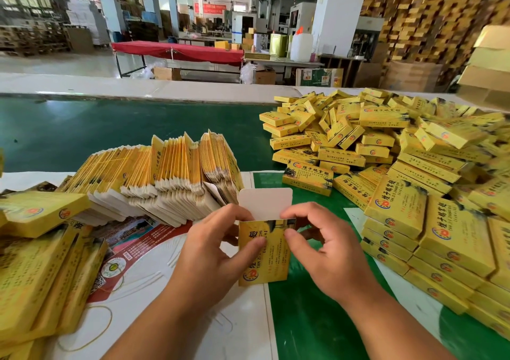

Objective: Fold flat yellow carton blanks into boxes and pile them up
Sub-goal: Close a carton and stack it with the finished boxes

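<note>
Your left hand (218,252) and right hand (323,252) both pinch one carton (263,254) above the table (309,318), grip closed on its sides, white flap (265,202) standing up. Flat blanks (165,177) fan out just behind your left hand. Finished boxes (386,166) heap at your right, close beside your right hand. More blanks (36,263) lie left.

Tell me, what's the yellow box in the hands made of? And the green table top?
The yellow box looks like thin printed card: glossy yellow outside, with a plain white flap sticking up. The green table top seems to be smooth, slightly shiny rubber or plastic, though that is hard to tell.
</note>
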The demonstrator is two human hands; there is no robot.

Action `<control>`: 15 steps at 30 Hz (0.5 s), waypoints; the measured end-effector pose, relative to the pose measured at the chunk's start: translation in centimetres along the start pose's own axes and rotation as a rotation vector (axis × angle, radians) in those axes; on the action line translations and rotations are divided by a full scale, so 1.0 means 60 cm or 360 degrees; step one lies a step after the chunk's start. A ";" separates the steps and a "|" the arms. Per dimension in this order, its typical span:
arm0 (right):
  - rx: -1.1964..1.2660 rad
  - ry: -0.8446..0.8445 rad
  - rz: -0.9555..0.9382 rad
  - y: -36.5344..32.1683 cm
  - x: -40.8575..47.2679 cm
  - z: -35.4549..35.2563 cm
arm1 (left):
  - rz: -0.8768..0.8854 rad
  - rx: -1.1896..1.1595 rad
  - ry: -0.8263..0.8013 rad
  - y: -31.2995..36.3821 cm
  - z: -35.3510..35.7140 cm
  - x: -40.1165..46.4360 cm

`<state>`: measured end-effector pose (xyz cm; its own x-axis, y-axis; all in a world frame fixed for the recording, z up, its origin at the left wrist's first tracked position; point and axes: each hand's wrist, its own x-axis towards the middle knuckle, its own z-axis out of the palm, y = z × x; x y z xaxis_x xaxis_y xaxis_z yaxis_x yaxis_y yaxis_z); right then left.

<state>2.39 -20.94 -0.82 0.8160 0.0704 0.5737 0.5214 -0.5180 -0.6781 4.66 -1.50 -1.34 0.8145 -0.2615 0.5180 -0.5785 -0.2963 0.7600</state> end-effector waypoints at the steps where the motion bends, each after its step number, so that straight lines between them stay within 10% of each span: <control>1: -0.0029 0.0010 -0.0047 -0.001 0.003 0.000 | 0.0053 0.0062 0.0020 0.000 -0.001 0.002; 15: 0.0388 -0.0016 0.0206 0.005 0.004 -0.002 | -0.0176 -0.0433 0.0011 0.004 -0.001 -0.001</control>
<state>2.69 -21.17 -0.84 0.8816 0.0258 0.4712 0.4561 -0.3029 -0.8368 4.48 -1.49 -1.15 0.8726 -0.2346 0.4284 -0.4538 -0.0652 0.8887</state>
